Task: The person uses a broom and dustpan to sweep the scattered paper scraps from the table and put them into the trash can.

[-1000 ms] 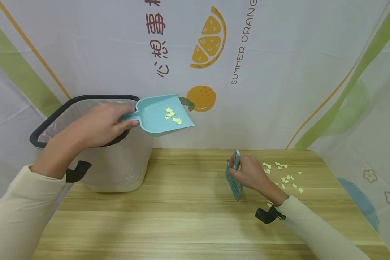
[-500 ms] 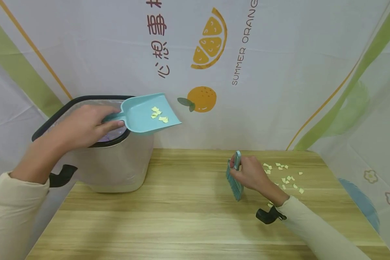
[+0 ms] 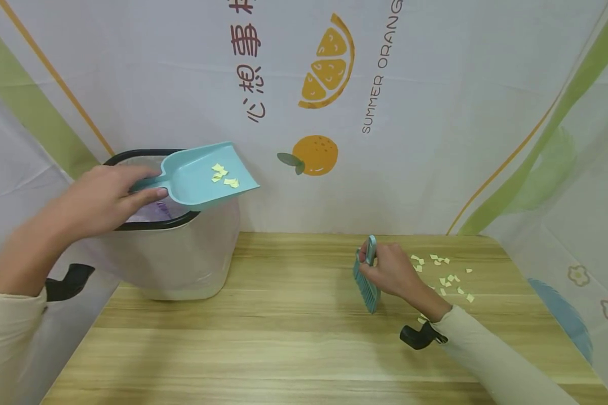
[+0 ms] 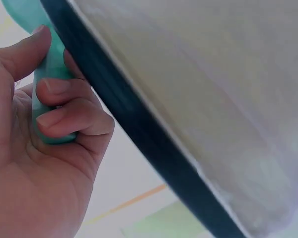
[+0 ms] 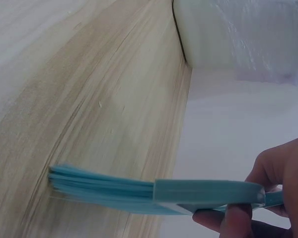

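Gripping the handle of a light blue dustpan [image 3: 197, 177], the person's left hand [image 3: 98, 202] is held above the mouth of a pale bin [image 3: 192, 267]. From the left wrist I can see the fingers curled round the handle and the thumb lying against it. The pan sits level enough to carry a few pale yellow scraps [image 3: 231, 183], and its front lip reaches out past the bin's black rim [image 3: 152, 225], on the side toward the brush. Whether its underside touches that rim, I can't tell. A clear liner [image 3: 147, 214] shows inside the bin.

Well apart from the bin, the right hand [image 3: 392, 271] is closed round the handle of a small blue brush [image 3: 367, 289], which stands upright with its bristles down at the wooden table [image 3: 284, 343]; seen from the right wrist, the bristle tips seem to meet the wood. Just beyond this hand, toward the table's right end, more yellow bits [image 3: 470, 298] lie scattered, some partly hidden by the wrist. Both arms wear cream sleeves [image 3: 491, 354]. Behind everything hangs a white cloth [image 3: 451, 112] printed with an orange [image 3: 316, 155], an orange slice and lettering.
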Action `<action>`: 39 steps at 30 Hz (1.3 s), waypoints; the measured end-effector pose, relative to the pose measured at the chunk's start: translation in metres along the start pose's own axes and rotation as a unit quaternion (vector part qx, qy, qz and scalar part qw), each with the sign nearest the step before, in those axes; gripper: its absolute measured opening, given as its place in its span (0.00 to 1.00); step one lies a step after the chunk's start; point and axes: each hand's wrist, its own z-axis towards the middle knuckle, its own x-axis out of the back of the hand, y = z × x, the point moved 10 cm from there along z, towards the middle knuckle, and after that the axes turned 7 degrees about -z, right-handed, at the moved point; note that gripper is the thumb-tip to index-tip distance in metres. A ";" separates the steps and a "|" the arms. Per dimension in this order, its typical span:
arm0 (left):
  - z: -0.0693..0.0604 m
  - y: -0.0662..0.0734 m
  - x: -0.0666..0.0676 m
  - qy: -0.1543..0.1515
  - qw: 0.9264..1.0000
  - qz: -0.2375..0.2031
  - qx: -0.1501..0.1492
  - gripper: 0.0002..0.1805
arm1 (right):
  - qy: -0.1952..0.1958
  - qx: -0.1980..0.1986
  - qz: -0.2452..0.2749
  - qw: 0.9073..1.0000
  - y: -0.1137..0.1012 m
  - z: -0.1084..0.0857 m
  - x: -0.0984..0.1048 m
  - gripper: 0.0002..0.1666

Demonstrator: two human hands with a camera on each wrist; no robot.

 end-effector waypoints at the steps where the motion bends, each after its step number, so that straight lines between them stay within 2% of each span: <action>1: -0.002 -0.002 0.001 0.001 1.000 0.002 0.002 0.20 | 0.001 0.000 0.000 1.000 0.000 0.000 0.000 0.04; 9: -0.016 -0.023 0.009 0.003 0.999 0.018 0.036 0.23 | 0.003 0.001 -0.001 1.000 0.001 0.000 0.000 0.03; 23: -0.046 -0.058 0.019 -0.016 0.994 0.056 0.096 0.28 | -0.001 -0.001 -0.003 1.000 0.001 -0.001 -0.001 0.03; 33: -0.052 -0.072 0.030 0.032 0.991 0.093 0.086 0.25 | 0.001 0.000 -0.004 1.000 -0.001 0.000 0.000 0.04; 39: -0.050 -0.069 0.035 0.057 0.988 0.121 0.080 0.22 | 0.004 0.001 -0.002 1.000 -0.002 0.000 0.001 0.03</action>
